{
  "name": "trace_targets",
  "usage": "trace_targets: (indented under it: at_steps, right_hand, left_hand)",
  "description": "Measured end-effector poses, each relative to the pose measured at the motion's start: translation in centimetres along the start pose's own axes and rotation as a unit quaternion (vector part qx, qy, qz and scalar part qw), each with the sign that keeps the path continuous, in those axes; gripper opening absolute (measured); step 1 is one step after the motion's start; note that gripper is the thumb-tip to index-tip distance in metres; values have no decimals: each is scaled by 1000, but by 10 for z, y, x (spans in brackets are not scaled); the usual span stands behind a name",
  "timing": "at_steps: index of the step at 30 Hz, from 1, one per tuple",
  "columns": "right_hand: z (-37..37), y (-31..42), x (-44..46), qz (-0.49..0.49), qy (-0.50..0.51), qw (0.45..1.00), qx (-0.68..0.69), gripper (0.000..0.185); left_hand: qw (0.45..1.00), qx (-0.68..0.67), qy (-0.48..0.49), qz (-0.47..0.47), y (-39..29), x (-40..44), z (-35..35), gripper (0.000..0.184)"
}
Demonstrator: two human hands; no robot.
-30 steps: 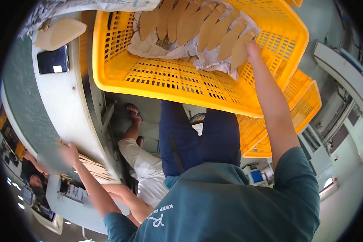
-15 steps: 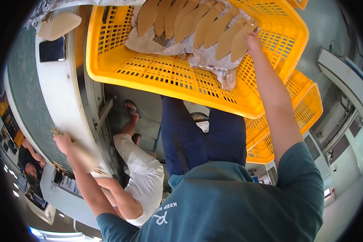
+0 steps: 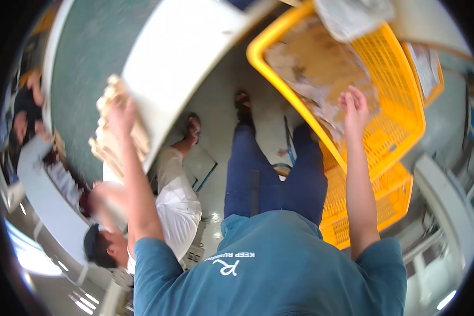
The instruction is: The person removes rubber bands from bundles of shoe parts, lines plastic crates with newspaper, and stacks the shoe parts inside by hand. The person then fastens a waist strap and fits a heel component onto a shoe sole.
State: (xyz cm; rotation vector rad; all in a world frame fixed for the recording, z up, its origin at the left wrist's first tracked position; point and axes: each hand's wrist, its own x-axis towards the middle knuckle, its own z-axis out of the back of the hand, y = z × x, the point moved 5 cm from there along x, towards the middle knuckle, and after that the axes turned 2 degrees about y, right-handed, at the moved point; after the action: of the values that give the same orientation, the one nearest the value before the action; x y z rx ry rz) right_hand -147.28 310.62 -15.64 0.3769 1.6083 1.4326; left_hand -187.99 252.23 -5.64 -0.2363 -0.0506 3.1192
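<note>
My left hand is at the left, its fingers closed around a blurred row of thin tan pieces at the edge of the green-topped surface. More tan pieces lie under and beside the hand; motion blur hides their exact shape. My right hand hovers over the yellow plastic basket, loosely curled with fingers apart and nothing in it. Inside the basket, flat tan sole-shaped pieces lie blurred on crumpled paper.
A white ledge borders the green surface. Another yellow basket stands below the first. A person in white trousers sits close at my left. A plastic bag hangs over the basket's far rim.
My view has turned, and the basket now appears further right. My right hand has let go of a tan sole piece. My left hand has moved farther forward, onto a larger row of pieces.
</note>
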Motion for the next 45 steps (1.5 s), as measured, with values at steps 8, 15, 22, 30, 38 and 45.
trace_targets:
  at_steps: [8, 15, 22, 30, 38, 45]
  right_hand:
    - [-412, 111, -121, 98, 426, 885, -160, 51]
    - [-598, 106, -183, 138, 342, 810, -456, 79]
    - [-623, 76, -208, -18, 377, 887, -265, 65]
    - [-617, 72, -231, -226, 485, 832, -150, 57]
    - [-632, 53, -232, -205, 510, 813, -193, 56]
    - [-631, 39, -227, -243, 520, 806, -144, 51]
  left_hand:
    - [953, -173, -208, 138, 138, -58, 79, 59]
    - [947, -165, -102, 256, 200, -70, 46, 88]
    - [920, -159, -177, 311, 159, -93, 21, 104]
    - [883, -275, -70, 373, 200, -73, 5, 115]
    - [847, -414, -4, 334, 196, -53, -5, 90]
    - [797, -531, -19, 287, 165, -36, 11, 67]
